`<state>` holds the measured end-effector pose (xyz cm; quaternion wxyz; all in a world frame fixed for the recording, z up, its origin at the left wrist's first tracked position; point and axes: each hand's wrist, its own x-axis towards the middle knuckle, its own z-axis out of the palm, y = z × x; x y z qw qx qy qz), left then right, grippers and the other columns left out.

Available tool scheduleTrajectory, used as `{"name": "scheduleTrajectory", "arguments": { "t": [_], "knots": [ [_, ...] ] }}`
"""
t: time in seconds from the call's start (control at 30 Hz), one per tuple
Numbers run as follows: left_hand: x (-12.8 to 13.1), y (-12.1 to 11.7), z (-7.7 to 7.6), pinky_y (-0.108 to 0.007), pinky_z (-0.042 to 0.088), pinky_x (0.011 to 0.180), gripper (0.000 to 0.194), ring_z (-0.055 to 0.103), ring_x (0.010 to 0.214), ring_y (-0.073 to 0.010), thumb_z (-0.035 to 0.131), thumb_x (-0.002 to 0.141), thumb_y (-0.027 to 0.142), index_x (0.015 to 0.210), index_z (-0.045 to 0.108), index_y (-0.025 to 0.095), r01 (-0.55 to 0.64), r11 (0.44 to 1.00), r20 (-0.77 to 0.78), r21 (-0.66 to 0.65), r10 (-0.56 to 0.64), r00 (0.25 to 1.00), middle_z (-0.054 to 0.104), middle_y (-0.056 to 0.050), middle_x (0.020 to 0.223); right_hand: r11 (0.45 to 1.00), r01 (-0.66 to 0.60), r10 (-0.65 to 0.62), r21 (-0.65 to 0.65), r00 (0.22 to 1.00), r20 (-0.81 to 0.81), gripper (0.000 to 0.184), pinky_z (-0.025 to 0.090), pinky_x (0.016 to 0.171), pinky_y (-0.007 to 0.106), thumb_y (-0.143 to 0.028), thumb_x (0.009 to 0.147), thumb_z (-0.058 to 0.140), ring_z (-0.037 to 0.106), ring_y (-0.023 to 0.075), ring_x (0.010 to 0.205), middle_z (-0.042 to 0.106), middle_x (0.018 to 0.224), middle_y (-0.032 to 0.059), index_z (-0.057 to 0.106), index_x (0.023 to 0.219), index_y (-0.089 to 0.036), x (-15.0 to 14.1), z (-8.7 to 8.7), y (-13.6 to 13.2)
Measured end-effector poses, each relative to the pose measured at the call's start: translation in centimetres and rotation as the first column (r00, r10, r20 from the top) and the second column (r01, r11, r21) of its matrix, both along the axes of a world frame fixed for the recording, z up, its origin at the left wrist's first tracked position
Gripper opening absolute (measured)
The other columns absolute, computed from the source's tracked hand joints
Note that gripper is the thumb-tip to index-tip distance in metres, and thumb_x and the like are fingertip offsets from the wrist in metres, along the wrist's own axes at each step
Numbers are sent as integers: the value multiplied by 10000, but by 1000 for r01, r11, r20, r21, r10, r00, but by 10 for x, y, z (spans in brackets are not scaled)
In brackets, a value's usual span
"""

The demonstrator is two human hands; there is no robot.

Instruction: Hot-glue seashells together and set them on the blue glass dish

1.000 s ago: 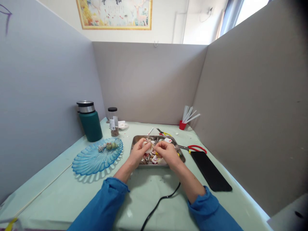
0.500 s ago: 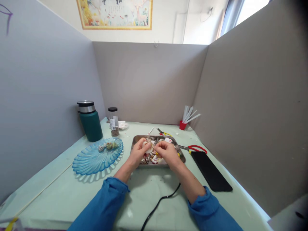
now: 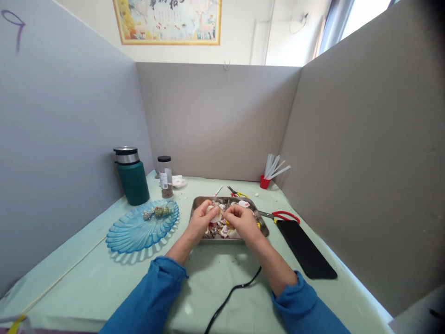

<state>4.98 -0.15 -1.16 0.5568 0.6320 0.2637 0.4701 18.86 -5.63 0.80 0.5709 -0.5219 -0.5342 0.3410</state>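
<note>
Both hands hover over a metal tray (image 3: 263, 228) filled with several small shells and bits in white, red and yellow. My left hand (image 3: 201, 221) is closed around a pale shell-like piece (image 3: 212, 210) above the tray's left half. My right hand (image 3: 243, 221) is pinched shut beside it, fingertips meeting the left hand's; what the pinch holds is too small to make out. Blue sleeves cover both forearms.
A blue glass plate (image 3: 132, 232) with a short beaded piece (image 3: 157, 212) lies left of the tray. Behind stand a green flask (image 3: 132, 178) and a small jar (image 3: 166, 177). Red-handled scissors (image 3: 282, 215), a black phone (image 3: 306, 248), a red cup (image 3: 264, 182) of white sticks and a black cable (image 3: 231, 290) lie around.
The hands stay together over the tray with only slight finger movement. The view has tilted a little.
</note>
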Motion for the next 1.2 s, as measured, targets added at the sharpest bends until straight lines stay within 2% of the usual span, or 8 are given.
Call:
{"name": "scheduleTrajectory", "arguments": {
  "t": [0.1, 0.23, 0.4, 0.57, 0.73, 0.8, 0.97, 1.2],
  "knots": [
    [1, -1, 1, -162, 319, 360, 336, 427, 410, -65, 610, 775, 498, 769, 470, 192, -9, 1000, 8, -8, 9, 1000, 487, 63, 555, 1000, 0, -1, 13, 999, 38, 188, 341, 486, 229, -342, 685, 602, 419, 95, 489, 490, 537, -47, 524, 631, -179, 0, -3, 2],
    [2, -2, 4, -159, 341, 383, 333, 446, 461, -67, 629, 760, 493, 787, 489, 192, -3, 999, 99, -42, 7, 995, 505, 55, 613, 991, 55, -77, 119, 977, 197, 206, 390, 548, 240, -373, 710, 643, 492, 121, 563, 569, 639, -19, 568, 733, -183, -2, -7, 1],
    [1, -3, 7, -176, 430, 477, 305, 506, 589, -92, 637, 762, 463, 817, 548, 177, 36, 999, 121, -34, -32, 992, 531, 26, 709, 970, 91, -162, 227, 934, 319, 152, 370, 543, 236, -313, 774, 562, 492, 130, 555, 556, 609, -19, 541, 675, -200, -8, -9, -1],
    [1, -2, 5, -224, 492, 615, 261, 538, 721, -124, 627, 783, 418, 850, 572, 172, 51, 999, 120, -2, -50, 992, 563, 4, 810, 950, 145, -238, 276, 910, 339, 152, 354, 550, 238, -278, 785, 519, 478, 131, 548, 527, 591, -22, 509, 651, -207, -9, -8, -2],
    [2, 3, 2, -199, 435, 673, 233, 536, 731, -110, 657, 775, 349, 907, 590, 169, 4, 1000, 141, 23, -7, 990, 598, 4, 816, 948, 148, -253, 282, 887, 385, 159, 341, 542, 242, -262, 770, 522, 459, 128, 529, 505, 561, -27, 483, 625, -211, -7, -10, -1],
    [1, 3, 2, -195, 423, 666, 251, 540, 737, -112, 680, 755, 332, 924, 592, 168, 2, 1000, 151, 23, -5, 989, 607, 0, 836, 950, 147, -253, 276, 880, 403, 166, 337, 535, 243, -258, 766, 527, 455, 126, 520, 503, 555, -29, 475, 616, -212, -7, -10, -1],
    [1, 3, 2, -187, 405, 609, 232, 518, 652, -93, 686, 750, 349, 824, 573, 160, -10, 1000, 179, -23, 14, 984, 572, 27, 735, 958, 113, -211, 264, 901, 379, 160, 362, 544, 242, -296, 791, 547, 485, 130, 547, 543, 607, -15, 511, 665, -204, -7, -9, -2],
    [1, 5, -2, -188, 395, 556, 281, 513, 586, -87, 711, 721, 373, 817, 554, 161, 31, 996, 189, -81, -15, 982, 575, 37, 680, 934, 138, -242, 330, 924, 298, 179, 394, 572, 240, -319, 837, 536, 502, 129, 582, 558, 651, -4, 538, 717, -187, -6, -6, -5]
  ]
}}
